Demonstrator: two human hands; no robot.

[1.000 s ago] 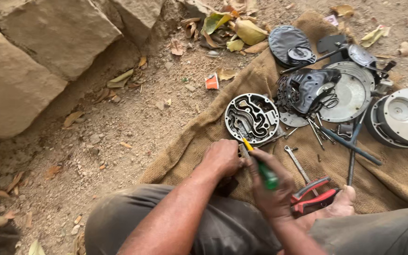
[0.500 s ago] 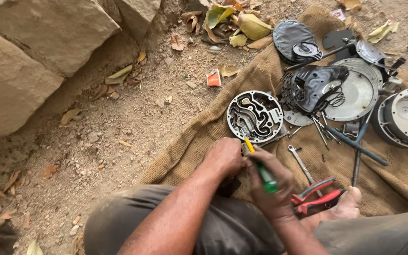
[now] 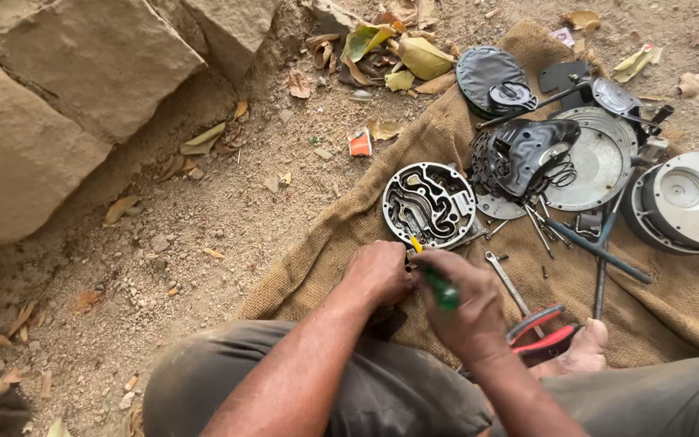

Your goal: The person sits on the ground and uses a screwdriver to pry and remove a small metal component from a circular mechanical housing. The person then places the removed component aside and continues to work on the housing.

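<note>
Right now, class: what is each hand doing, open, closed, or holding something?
Left hand: closed, fingers curled over a small part that cannot be made out.
Right hand: closed around a green-handled screwdriver.

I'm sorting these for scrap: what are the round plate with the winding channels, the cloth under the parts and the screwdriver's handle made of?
Round plate: apparently cast metal, dull grey, with bright worn ridges between dark channels. Cloth: coarse brown sacking, probably jute, with an open weave and frayed edge. Screwdriver handle in the right hand: likely plastic, glossy green with a yellow tip end.
</note>
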